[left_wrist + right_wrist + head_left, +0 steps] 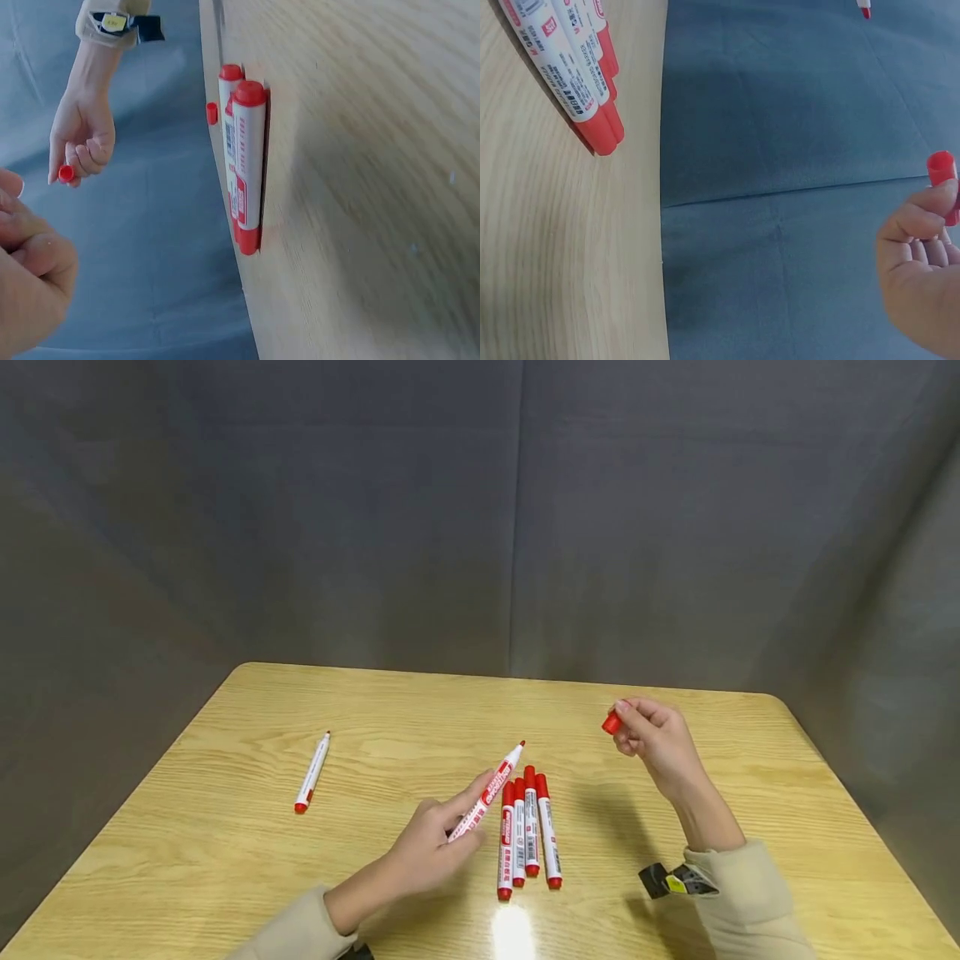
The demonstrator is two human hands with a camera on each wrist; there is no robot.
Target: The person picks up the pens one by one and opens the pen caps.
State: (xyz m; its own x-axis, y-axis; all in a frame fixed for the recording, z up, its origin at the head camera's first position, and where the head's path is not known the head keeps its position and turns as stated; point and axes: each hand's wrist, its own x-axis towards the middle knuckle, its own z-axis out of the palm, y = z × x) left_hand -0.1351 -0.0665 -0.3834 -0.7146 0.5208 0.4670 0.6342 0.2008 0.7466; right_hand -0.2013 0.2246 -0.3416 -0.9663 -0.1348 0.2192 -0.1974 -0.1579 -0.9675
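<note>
My left hand holds an uncapped red whiteboard marker between thumb and fingers, its red tip pointing up and away to the right. My right hand pinches a red marker cap above the table; its open end shows in the right wrist view as a hollow cap. Between the hands lie several capped red markers side by side, cap ends toward the far edge. In the left wrist view the left hand fills the lower left, the marker it holds out of sight.
A second uncapped marker lies alone on the left of the wooden table, tip toward the far edge. Dark grey cloth hangs behind the table and along both sides. Black wrist straps show at both sleeves.
</note>
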